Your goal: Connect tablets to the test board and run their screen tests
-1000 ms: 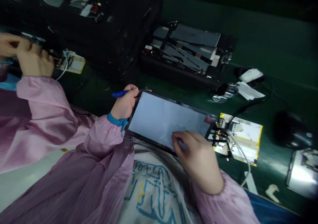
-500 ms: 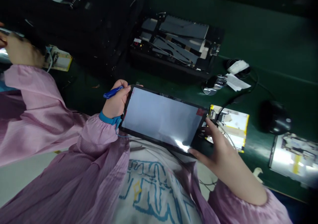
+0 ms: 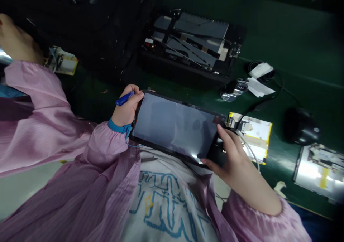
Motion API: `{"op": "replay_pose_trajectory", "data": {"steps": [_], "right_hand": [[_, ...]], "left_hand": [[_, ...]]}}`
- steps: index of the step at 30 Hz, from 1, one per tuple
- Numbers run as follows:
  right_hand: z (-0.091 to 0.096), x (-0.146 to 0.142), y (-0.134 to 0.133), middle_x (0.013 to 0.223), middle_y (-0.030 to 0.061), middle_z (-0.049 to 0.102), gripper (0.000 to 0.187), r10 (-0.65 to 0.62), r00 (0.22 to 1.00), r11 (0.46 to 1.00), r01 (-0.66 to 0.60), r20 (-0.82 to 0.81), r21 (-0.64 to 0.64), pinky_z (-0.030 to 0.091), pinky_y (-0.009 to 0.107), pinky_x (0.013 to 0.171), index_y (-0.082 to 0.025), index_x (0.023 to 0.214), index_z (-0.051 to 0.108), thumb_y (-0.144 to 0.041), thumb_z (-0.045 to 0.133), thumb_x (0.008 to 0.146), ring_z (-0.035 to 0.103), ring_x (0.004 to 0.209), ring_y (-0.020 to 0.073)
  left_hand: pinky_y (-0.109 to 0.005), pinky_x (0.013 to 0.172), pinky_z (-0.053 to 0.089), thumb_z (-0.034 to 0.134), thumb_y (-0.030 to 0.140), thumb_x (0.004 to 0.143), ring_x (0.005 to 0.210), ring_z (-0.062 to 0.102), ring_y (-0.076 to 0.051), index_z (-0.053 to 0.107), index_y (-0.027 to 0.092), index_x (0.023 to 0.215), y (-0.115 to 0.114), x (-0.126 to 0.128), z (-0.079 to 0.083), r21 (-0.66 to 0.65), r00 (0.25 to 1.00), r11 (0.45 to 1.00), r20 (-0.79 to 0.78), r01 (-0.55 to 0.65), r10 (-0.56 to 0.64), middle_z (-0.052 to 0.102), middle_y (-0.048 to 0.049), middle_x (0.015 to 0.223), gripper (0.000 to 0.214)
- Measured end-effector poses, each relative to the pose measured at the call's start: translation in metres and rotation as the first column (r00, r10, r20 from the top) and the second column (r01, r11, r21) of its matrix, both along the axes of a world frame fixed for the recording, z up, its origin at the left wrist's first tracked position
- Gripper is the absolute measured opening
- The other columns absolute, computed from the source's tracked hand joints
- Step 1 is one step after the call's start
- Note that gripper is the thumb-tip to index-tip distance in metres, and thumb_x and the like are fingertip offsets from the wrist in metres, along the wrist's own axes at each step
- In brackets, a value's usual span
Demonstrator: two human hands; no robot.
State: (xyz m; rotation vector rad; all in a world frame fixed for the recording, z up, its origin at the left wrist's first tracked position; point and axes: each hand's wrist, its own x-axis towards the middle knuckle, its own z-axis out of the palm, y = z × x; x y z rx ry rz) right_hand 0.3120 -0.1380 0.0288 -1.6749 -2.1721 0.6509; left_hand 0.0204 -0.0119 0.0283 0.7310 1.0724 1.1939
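My left hand (image 3: pixel 127 107) is closed around the left end of a black-framed tablet (image 3: pixel 172 127), thumb on the front edge. A blue pen (image 3: pixel 125 98) is tucked in the same hand. The tablet lies tilted in front of my shirt, its screen grey with reflections and a small red mark near the upper right corner. My right hand (image 3: pixel 231 152) grips the right end, with one fingertip over the upper right of the screen and the thumb at the lower right edge. Its remaining fingers are partly hidden.
A black tray (image 3: pixel 188 72) of tablet parts stands ahead. Right of me lie an opened device with yellow edging (image 3: pixel 256 134), cables, a metallic watch-like object (image 3: pixel 233 90), a black rounded object (image 3: pixel 302 127) and another opened device (image 3: pixel 317 170). A co-worker's hand (image 3: pixel 20 45) works at left.
My right fingertip has moved left from the tablet's edge onto the screen's upper right corner. The screen looks darker, with different reflections. The co-worker's hand has shifted slightly.
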Motion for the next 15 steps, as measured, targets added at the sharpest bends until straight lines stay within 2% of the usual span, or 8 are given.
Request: {"op": "replay_pose_trajectory", "data": {"steps": [7,15], "right_hand": [[0.0008,-0.0016,0.0010,0.140,0.0182,0.037,0.087,0.012,1.000,1.000,-0.012,0.015,0.020,0.047,0.056,0.098,-0.026,0.151,0.014,-0.030,0.066,0.081,0.044,0.128,0.0368],[-0.0048,0.0058,0.0020,0.140,0.0177,0.035,0.093,0.058,0.998,0.998,-0.059,0.031,0.024,0.049,0.053,0.096,-0.027,0.152,0.011,-0.035,0.068,0.079,0.044,0.126,0.0364]], "left_hand": [[-0.039,0.087,0.050,0.064,0.019,0.073,0.099,0.064,-0.023,0.045,0.022,0.078,-0.0008,-0.0048,-0.0064,0.022,1.000,1.000,-0.029,0.011,-0.010,0.068,-0.0012,0.088,0.019],[-0.039,0.087,0.049,0.066,0.018,0.072,0.098,0.064,-0.024,0.044,0.021,0.077,-0.0013,-0.0028,-0.0042,0.052,1.000,0.999,-0.022,0.010,-0.009,0.066,-0.0013,0.083,0.023]]}}
